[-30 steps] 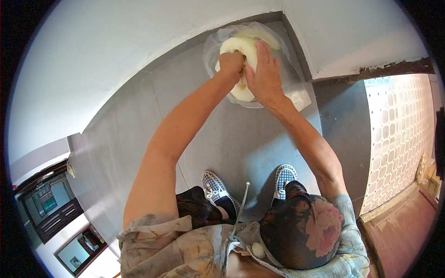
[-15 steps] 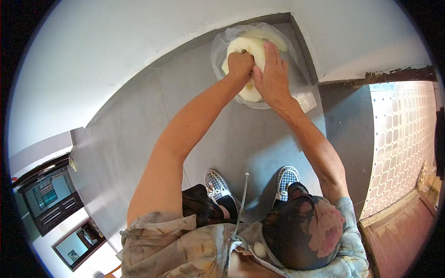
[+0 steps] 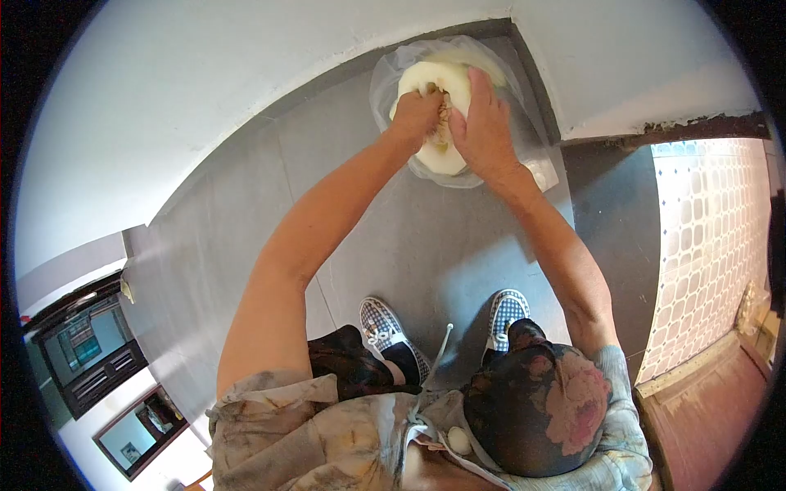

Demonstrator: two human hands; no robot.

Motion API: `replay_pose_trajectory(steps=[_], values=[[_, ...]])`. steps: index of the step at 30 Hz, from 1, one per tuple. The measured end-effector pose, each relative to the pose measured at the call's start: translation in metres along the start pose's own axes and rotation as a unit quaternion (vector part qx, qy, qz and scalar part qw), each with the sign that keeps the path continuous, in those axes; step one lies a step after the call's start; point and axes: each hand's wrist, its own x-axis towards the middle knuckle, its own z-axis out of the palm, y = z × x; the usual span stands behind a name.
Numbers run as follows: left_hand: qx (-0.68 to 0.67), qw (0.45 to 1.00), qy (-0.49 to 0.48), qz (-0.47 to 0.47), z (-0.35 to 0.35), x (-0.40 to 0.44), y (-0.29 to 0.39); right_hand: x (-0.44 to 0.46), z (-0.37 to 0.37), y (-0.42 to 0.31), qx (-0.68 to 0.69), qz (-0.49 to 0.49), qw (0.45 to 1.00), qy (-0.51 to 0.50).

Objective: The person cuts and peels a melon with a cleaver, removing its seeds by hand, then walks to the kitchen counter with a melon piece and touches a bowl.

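Left hand [image 3: 419,112] curls into the hollow of the pale melon [image 3: 443,160] — whether its fingers clench anything, I can't tell. Right hand [image 3: 485,131] lies flat, fingers extended, apparently bracing it — plastic bag [image 3: 387,83] beneath, probably shielding the floor [image 3: 368,237].

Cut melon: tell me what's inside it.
Stringy, tan pulp shows inside the cut melon. The left hand covers part of it; what lies beneath is hidden.

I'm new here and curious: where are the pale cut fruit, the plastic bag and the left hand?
Pale cut fruit [image 3: 443,131], head view: pulpy middle.
Plastic bag [image 3: 384,82], head view: left side.
Left hand [image 3: 417,113], head view: back of the hand.
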Motion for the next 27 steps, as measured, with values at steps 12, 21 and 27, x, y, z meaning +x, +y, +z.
replay_pose_trajectory(steps=[12, 21, 27], values=[[-0.191, 0.972, 0.067, -0.121, 0.003, 0.023, -0.017, -0.006, 0.012, -0.019, -0.023, -0.006, 1.000, 0.012], [-0.161, 0.980, 0.031, -0.112, -0.011, 0.006, -0.011, 0.005, 0.016, -0.018, -0.020, -0.030, 0.999, 0.013], [-0.299, 0.951, -0.032, -0.074, -0.016, 0.006, -0.030, 0.006, 0.008, -0.032, -0.012, -0.011, 0.999, -0.043]])
